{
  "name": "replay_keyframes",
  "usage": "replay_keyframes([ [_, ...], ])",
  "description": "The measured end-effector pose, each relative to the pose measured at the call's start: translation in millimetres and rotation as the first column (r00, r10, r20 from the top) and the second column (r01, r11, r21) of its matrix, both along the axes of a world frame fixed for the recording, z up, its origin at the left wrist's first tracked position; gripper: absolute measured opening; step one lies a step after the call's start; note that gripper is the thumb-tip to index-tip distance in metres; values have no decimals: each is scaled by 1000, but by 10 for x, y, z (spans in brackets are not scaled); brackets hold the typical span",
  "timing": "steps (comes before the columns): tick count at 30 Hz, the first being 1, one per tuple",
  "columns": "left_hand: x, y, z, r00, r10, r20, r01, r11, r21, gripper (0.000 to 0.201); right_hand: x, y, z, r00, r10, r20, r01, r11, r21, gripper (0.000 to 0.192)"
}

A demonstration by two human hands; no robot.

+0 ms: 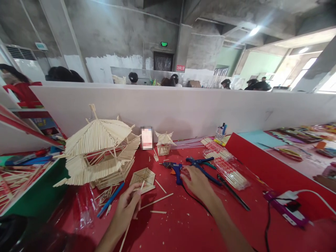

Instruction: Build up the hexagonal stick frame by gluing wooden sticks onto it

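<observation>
My left hand (128, 201) is closed, pinching a thin wooden stick (142, 185) between thumb and fingers. Just beyond it lies a flat polygonal stick panel (144, 176), partly covered by the fingers. My right hand (195, 180) has curved, separated fingers at the handle of a blue hot glue gun (176, 169); whether the fingertips touch it is unclear. The glue gun rests on the red tabletop with its nozzle to the left. Several loose sticks (157, 201) lie between my hands. Blue-handled pliers (202, 162) are just past my right hand.
A large stick pavilion model (101, 150) stands at left, a small one (164, 143) near the white partition (178, 108). Bagged sticks (225, 168), a black tool (233, 192) and a purple power strip (286, 210) lie right. A blue pen (110, 200) lies left.
</observation>
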State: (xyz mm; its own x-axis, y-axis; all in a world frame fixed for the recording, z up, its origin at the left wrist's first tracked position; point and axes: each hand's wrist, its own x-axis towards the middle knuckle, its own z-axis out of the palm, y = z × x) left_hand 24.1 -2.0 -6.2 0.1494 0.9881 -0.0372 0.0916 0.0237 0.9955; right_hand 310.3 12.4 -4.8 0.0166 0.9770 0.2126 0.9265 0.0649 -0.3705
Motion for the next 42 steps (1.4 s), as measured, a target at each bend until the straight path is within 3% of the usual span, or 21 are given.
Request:
replay_keyframes([
  [3, 15, -6, 33, 1000, -1, 21, 1, 1000, -9, 55, 375, 87, 10, 967, -189, 170, 187, 982, 32, 49],
  [6, 25, -3, 20, 999, -3, 54, 3, 1000, -10, 55, 774, 171, -9, 954, -84, 288, 153, 962, -225, 78],
  [8, 31, 1, -4, 997, -7, 74, 7, 1000, 2, 53, 953, 222, -19, 947, -21, 320, 132, 935, -330, 84],
  [13, 41, 9, -70, 991, -6, 134, 1, 999, 38, 52, 1087, 324, -3, 936, 47, 350, 58, 957, -285, 78],
  [17, 47, 0, -84, 989, -6, 146, -3, 998, 63, 53, 1069, 361, 39, 932, 41, 360, 50, 969, -242, 61],
  [20, 48, -7, -61, 986, 3, 167, -14, 998, 69, 53, 1084, 332, 129, 924, -60, 377, 139, 973, -185, 54],
  [24, 48, -9, -18, 972, 39, 232, -49, 998, 39, 55, 1119, 230, 411, 907, -278, 316, 314, 947, -68, 52],
  [27, 59, -16, -6, 961, 62, 270, -75, 996, 40, 53, 950, 125, 638, 950, -306, 68, 308, 951, -32, 46],
  [29, 72, -24, -7, 957, 50, 286, -73, 995, 70, 51, 660, 30, 704, 950, -172, -262, 174, 985, -12, 40],
  [31, 83, -32, -6, 956, 25, 294, -59, 992, 108, 50, 254, -86, 676, 810, 42, -584, -71, 997, -25, 41],
  [33, 85, -39, -1, 960, 7, 281, -48, 989, 140, 52, -187, -203, 571, 602, 113, -790, -292, 952, -87, 44],
  [35, 76, -43, 9, 968, 5, 252, -46, 987, 157, 58, -567, -293, 431, 478, 95, -873, -431, 891, -139, 44],
  [37, 62, -44, 17, 975, 21, 223, -58, 985, 161, 63, -825, -345, 295, 411, 62, -910, -490, 856, -163, 45],
  [42, 47, -31, -8, 987, 52, 151, -74, 986, 150, 73, -980, -375, 104, 401, 19, -916, -499, 843, -201, 46],
])
